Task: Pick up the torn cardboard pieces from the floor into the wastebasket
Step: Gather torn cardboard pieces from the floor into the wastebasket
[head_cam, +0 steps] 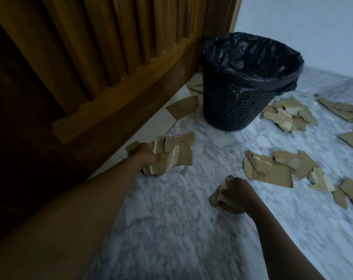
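A black mesh wastebasket (236, 110) lined with a black plastic bag stands on the marble floor near the wooden door. My left hand (148, 156) grips a bundle of torn cardboard pieces (175, 154) low over the floor, left of the basket. My right hand (239, 194) holds a smaller clump of torn cardboard (218, 199) at the floor, nearer to me. More torn pieces lie in a heap (272, 168) to the right of my right hand and in another heap (289, 116) beside the basket.
A slatted wooden door (103, 63) runs along the left. Loose cardboard scraps lie at its foot (182, 107) and along the right edge (351, 138). A white wall (313, 27) rises behind the basket. Marble floor (171, 229) spreads between my arms.
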### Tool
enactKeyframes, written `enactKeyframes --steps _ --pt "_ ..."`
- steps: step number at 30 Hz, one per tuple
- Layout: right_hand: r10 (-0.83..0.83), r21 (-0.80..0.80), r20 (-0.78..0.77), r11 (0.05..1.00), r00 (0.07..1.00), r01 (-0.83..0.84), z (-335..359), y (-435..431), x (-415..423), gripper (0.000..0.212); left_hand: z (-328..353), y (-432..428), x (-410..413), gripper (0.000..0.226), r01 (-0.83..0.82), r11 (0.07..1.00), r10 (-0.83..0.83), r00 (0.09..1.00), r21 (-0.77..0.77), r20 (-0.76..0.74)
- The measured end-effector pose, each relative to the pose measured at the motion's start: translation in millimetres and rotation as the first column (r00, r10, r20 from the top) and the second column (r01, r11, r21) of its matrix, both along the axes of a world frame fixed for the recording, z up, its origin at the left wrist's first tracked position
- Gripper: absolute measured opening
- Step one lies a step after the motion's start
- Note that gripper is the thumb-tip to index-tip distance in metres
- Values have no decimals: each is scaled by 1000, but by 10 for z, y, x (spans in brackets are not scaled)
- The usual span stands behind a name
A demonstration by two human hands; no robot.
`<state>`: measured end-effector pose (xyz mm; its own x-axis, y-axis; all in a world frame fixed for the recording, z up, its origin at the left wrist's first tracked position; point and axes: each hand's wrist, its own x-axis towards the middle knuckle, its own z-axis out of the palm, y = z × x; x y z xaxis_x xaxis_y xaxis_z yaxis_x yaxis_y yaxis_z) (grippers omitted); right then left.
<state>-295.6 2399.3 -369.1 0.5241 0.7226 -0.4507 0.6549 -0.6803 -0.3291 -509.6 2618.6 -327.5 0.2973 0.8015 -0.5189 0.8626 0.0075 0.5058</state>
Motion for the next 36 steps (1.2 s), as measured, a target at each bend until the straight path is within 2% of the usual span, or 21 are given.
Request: enactKeyframes --steps 3,5,6,9,11,12,14,19,21,23,25,27,29,32,34,36 --pt "-22 -10 -8 1000 1000 22 47 12 -16 48 -166 -13 2 71 73 997 -73 993 3 95" --pt "-86 27 -101 996 991 89 49 4 -12 42 -138 -205 61 66 189 980 -195 974 61 116" --pt "-159 64 -186 983 970 173 36 -8 4 38 -122 -313 99 63 254 965 -261 956 72 137" --pt "-356 154 -418 879 836 451 22 -50 99 33 -151 -598 233 70 458 885 -465 876 79 128" --pt "-439 158 -541 785 718 599 47 -98 132 29 -178 -715 323 79 558 826 -560 828 84 7" --pt "-457 159 -597 738 659 655 46 -120 146 27 -173 -763 361 76 594 800 -592 805 91 -52" --pt "-460 159 -671 676 581 719 61 -168 160 25 -173 -810 435 69 616 783 -606 787 90 -116" --pt "-431 176 -719 646 546 742 109 -254 164 15 -130 -871 554 83 593 803 -585 803 57 -115" --pt "-421 170 -739 639 526 750 137 -292 181 12 -148 -873 574 79 551 834 -549 835 27 -40" --pt "-405 155 -762 644 505 749 189 -329 207 14 -185 -842 542 62 537 844 -534 839 -3 103" --pt "-359 158 -769 694 528 702 249 -335 231 16 -204 -785 487 57 473 880 -443 852 -49 280" --pt "-312 153 -764 763 565 628 307 -290 207 15 -139 -760 429 51 335 928 -234 864 -162 446" --pt "-286 137 -759 809 585 572 331 -211 136 15 -102 -709 393 46 233 933 -50 838 -274 543" --pt "-285 136 -793 779 538 612 306 -65 14 18 -20 -607 344 33 97 938 132 787 -333 602" --pt "-314 140 -806 722 501 678 322 25 -43 18 31 -462 285 26 -77 915 328 713 -396 620" --pt "-355 138 -776 711 522 689 339 127 -122 18 20 -237 162 29 -248 869 482 624 -429 615"
